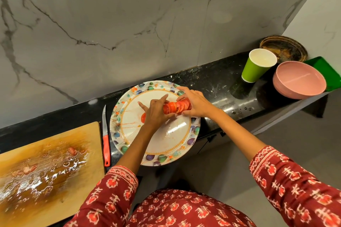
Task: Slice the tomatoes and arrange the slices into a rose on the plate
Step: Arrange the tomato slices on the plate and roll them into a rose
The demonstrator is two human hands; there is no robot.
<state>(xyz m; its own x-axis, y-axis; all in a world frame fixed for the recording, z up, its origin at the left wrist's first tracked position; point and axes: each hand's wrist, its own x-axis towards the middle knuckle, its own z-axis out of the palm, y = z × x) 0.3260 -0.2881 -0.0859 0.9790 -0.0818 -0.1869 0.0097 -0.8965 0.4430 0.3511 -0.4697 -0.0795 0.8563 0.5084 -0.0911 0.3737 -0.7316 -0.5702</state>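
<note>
Over the black counter [212, 79], your left hand [156, 114] and right hand [195, 105] squeezed the tomato slices [176, 107] together above the plate [166, 145], fingers curled round each end, maybe to keep them lined up.

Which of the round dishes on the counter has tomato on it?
The flowered plate by the knife, under both hands; the pink bowl looks empty.

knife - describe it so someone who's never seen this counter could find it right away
Start at the black counter under the marbled wall. The knife lies in the narrow gap between the wet wooden cutting board and the patterned plate. It is the only slim tool there, with a red-orange handle toward the person and a bare steel blade pointing at the wall.
</note>
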